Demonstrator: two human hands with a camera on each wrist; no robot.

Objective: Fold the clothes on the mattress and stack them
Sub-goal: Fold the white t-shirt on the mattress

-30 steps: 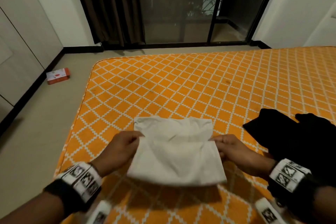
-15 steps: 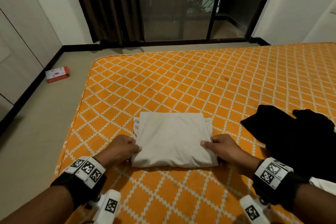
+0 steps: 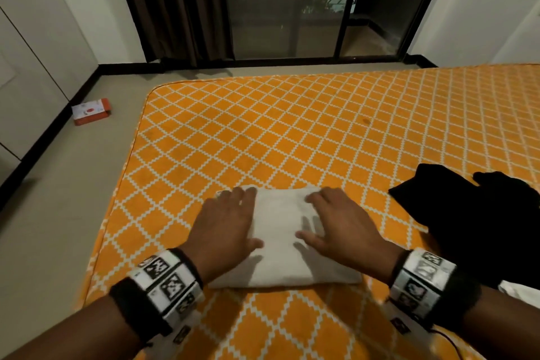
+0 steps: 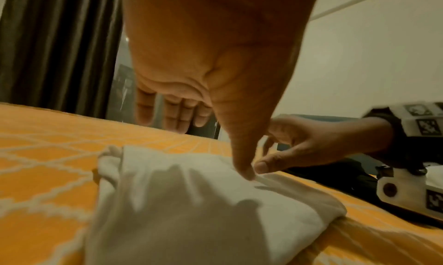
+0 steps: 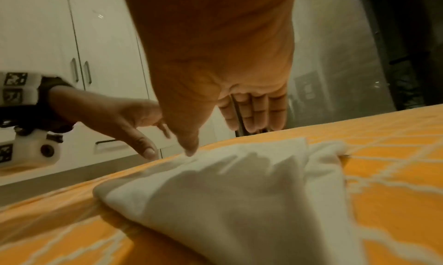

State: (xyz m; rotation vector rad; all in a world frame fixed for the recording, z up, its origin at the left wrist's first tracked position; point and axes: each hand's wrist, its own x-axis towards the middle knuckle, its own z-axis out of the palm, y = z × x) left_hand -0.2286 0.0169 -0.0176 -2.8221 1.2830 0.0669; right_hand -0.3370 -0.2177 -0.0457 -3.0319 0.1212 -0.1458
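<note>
Both hands, left and right, are flat over the folded white cloth, fingers straight, grasping nothing. The cloth lies on the mattress near its edge; black clothes lie just right of it

Folded cloth lies on mattress, near its front-left corner. Left grip over cloth's left part, right grip over its right part, bare strip of cloth between the two. In the wrist views the palms hang above the cloth with the thumb tips at its surface. Dark clothes heaped on mattress right of right grip, apart from cloth. Another cloth bit just right of right wrist, at frame edge. Floor left of left grip, beside mattress; box on floor far left and beyond, by cupboards. Curtain and glass door beyond both grips, past mattress's far edge.
</note>
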